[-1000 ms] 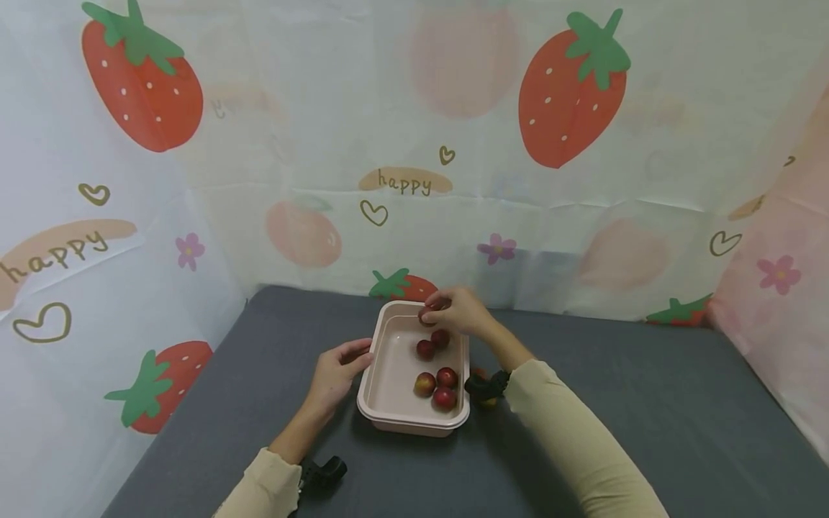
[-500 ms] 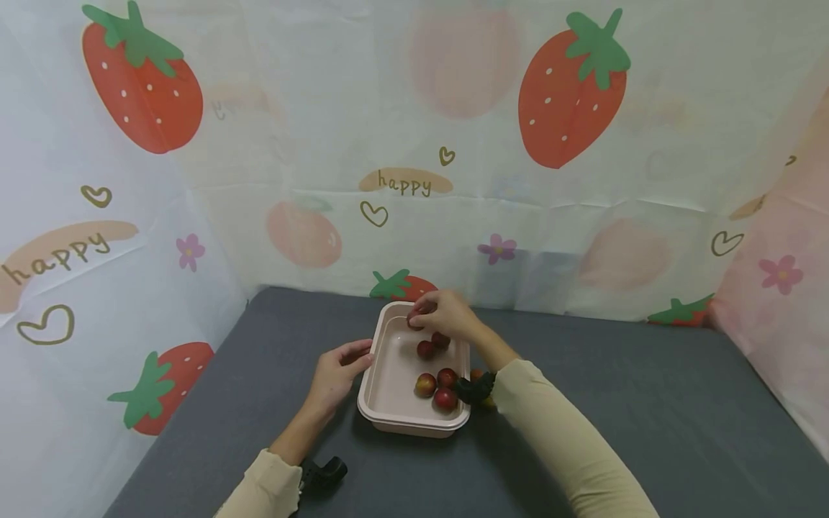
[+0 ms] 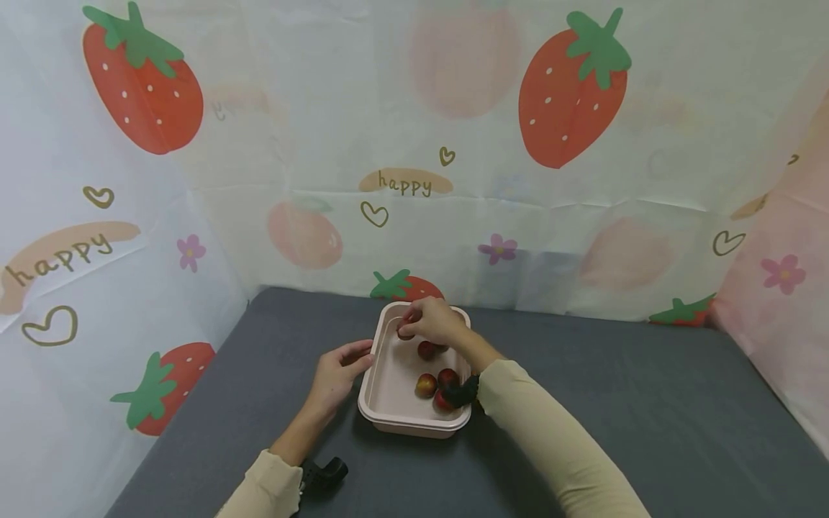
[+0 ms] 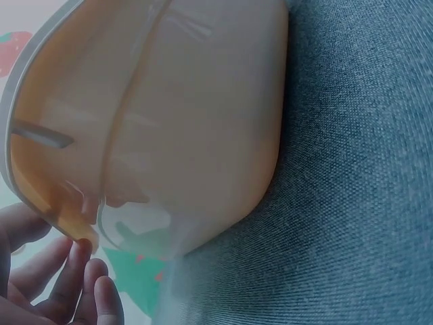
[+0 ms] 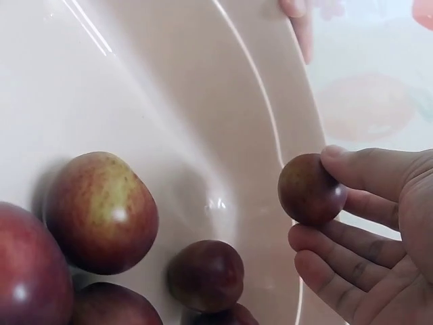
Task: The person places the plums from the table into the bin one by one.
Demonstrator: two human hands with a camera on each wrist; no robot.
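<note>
A pale pink plastic tub holds several reddish plums, among them a yellow-flecked one. My left hand is at the tub's left side, thumb and fingertips on its rim. Over the tub's far end my right hand pinches a small dark plum between thumb and fingers, above the inner wall. A small plum lies below that hand, with another partly behind it. Larger plums sit toward the near right, one red plum partly covered by the wrist camera.
The tub stands on a dark grey cloth. Behind it hangs a white curtain printed with strawberries. Black cameras are strapped on both wrists, the right camera overlapping the tub's right edge.
My right hand has moved left across the tub's far end, carrying the small plum toward the left wall. Its forearm now hides the fruit outside the tub's right side. The left hand has stayed put.
</note>
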